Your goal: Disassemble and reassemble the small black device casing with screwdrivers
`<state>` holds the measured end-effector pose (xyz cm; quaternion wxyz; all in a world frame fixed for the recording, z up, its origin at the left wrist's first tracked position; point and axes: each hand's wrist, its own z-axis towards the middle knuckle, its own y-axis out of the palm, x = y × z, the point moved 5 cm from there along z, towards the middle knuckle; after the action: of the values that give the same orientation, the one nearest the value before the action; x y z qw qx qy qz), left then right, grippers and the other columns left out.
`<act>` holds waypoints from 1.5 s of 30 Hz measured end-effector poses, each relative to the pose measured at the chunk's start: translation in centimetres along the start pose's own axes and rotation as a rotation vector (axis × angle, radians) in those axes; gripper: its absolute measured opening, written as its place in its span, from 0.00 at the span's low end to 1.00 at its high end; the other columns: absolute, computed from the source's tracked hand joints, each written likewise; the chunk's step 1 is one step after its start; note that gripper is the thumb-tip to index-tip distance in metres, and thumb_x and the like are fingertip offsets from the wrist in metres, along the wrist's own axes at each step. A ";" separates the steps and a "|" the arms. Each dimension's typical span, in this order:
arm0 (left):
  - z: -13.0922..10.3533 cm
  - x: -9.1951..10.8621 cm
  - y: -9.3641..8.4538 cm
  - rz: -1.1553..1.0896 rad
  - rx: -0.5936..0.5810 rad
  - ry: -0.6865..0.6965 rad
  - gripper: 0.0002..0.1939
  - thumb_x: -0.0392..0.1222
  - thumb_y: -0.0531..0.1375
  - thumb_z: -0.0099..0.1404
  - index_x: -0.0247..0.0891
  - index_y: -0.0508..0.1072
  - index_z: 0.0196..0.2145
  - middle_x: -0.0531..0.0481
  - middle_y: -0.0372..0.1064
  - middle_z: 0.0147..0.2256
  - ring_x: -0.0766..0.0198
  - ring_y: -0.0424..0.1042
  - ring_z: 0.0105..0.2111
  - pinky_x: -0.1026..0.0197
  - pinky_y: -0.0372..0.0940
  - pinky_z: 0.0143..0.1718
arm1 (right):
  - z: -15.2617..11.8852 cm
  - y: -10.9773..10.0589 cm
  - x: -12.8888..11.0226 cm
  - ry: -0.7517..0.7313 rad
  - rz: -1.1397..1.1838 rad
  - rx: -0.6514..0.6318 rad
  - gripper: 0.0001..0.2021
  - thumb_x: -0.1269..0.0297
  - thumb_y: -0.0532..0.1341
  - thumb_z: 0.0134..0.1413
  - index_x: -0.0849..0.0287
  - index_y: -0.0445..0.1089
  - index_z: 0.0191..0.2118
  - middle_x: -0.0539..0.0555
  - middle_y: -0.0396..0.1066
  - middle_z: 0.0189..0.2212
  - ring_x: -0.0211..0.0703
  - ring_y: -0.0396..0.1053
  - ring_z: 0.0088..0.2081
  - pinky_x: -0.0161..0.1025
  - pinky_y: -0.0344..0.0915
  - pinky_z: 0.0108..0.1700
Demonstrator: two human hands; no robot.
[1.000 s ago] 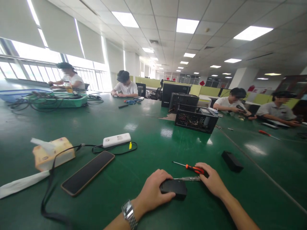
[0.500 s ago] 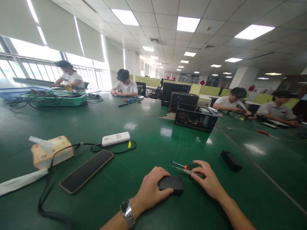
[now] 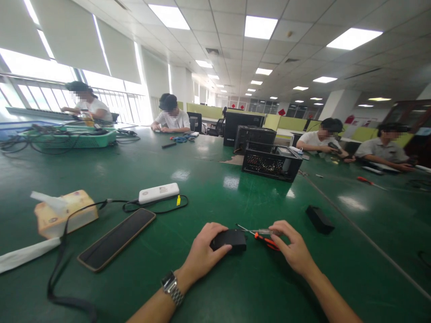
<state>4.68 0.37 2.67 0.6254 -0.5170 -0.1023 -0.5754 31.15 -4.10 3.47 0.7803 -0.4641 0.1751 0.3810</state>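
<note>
My left hand is closed around a small black box, thumb along its near side and fingers over its far side. The box rests on the green table. Between its fingertips my right hand pinches the clear handle of a thin screwdriver. Its shaft points left toward the box's right end; whether the tip touches the box I cannot tell. Just beneath it, a second screwdriver with an orange-and-black handle lies on the table, partly hidden by my right hand.
Another black block lies to the right. On the left are a phone, a white power bank with a black cable, and a tissue pack. Farther back stand an open computer case and a green basket. Several people sit around the table.
My right hand has raised the clear-handled screwdriver off the table, its shaft now level toward the box. The orange-handled screwdriver shows more. The view has shifted slightly.
</note>
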 end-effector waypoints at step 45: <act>-0.1 0.2 0.1 0.006 -0.025 -0.021 0.14 0.40 0.65 0.60 0.40 0.71 0.44 0.46 0.70 0.42 0.55 0.68 0.42 0.55 0.65 0.45 | 0.0 -0.6 -0.1 -0.051 -0.019 0.049 0.04 0.68 0.56 0.58 0.56 0.68 0.34 0.53 0.67 0.33 0.44 0.67 0.35 0.39 0.66 0.37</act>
<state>4.78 0.22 2.71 0.6194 -0.5312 -0.1004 -0.5693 31.57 -4.27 3.93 0.7993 -0.4364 0.1601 0.3807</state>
